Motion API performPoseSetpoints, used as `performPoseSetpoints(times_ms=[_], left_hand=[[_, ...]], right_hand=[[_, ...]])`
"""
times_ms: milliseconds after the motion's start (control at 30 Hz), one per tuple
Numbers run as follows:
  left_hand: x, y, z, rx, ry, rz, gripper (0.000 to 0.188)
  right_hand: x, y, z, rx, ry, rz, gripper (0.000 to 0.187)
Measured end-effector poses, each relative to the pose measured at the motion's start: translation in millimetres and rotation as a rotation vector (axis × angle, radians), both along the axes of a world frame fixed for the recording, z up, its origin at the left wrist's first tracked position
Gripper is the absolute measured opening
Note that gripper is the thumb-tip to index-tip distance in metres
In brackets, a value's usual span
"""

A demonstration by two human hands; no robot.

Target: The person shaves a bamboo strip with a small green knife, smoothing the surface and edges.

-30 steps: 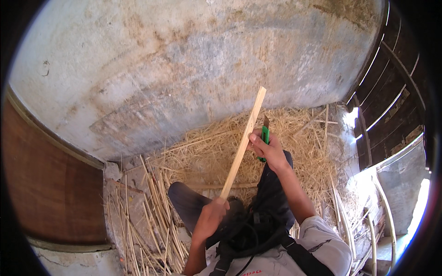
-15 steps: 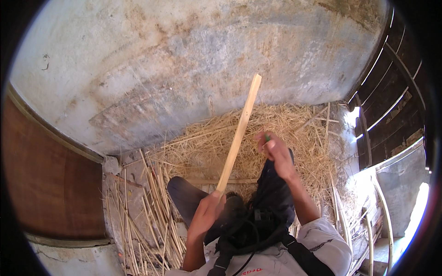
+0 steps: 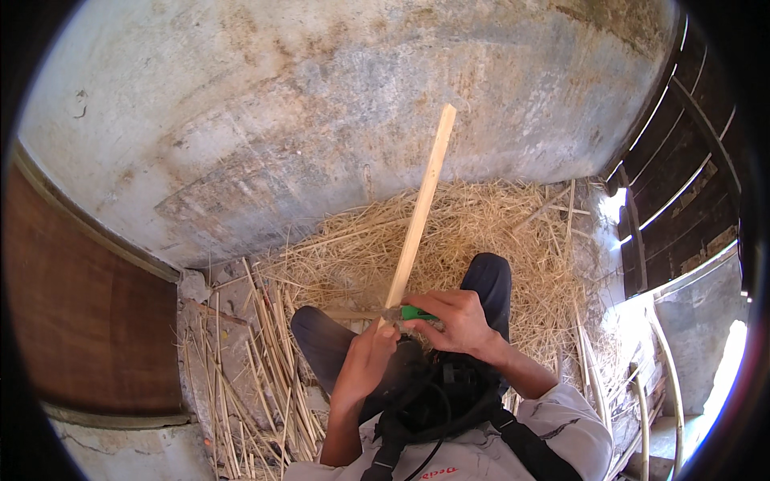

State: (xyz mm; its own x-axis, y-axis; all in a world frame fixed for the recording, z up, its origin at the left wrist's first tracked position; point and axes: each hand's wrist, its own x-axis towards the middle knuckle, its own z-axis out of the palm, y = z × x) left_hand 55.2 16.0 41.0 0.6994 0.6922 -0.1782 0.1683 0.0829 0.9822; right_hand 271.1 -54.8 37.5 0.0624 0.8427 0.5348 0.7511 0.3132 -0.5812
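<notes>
My left hand (image 3: 370, 353) is closed round the lower end of a long, pale wooden strip (image 3: 423, 200), which points up and slightly right toward the wall. My right hand (image 3: 457, 322) pinches a small green-handled tool (image 3: 415, 313). The tool's grey end lies across the strip just above my left fingers; it looks like a blade, but its exact shape is unclear. Both hands are close together over my lap, between my bent knees.
Straw-like shavings (image 3: 513, 232) cover the floor ahead. Several thin split sticks (image 3: 277, 377) lie at the left. A stained wall (image 3: 337, 120) rises in front, a brown panel (image 3: 96, 313) stands left, and dark slatted boards (image 3: 682, 184) are at the right.
My right hand has come down and left, bringing the green-handled tool onto the strip beside my left hand. The strip has shifted slightly up and away from me. My right knee has moved outward.
</notes>
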Motion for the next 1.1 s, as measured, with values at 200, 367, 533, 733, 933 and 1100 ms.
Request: performPoseSetpoints(times_ms=[200,367,533,733,933,1100], left_hand=[[6,0,0,0.087,0.033,0.021,0.036],[8,1,1,0.067,0.108,0.02,0.035],[12,-3,2,0.149,0.064,0.047,0.038],[6,-1,1,0.143,0.09,0.044,0.039],[2,-3,2,0.119,0.131,0.07,0.037],[-13,-11,-17,0.114,0.171,0.083,0.037]], right_hand=[[-4,1,1,-0.001,-0.026,-0.049,0.037],[-2,3,-1,0.027,-0.056,-0.104,0.036],[-1,6,1,0.027,-0.061,-0.129,0.035],[1,10,2,0.02,-0.063,-0.155,0.03],[5,16,7,0.041,-0.09,-0.167,0.029],[36,37,14,-0.006,-0.032,-0.252,0.022]])
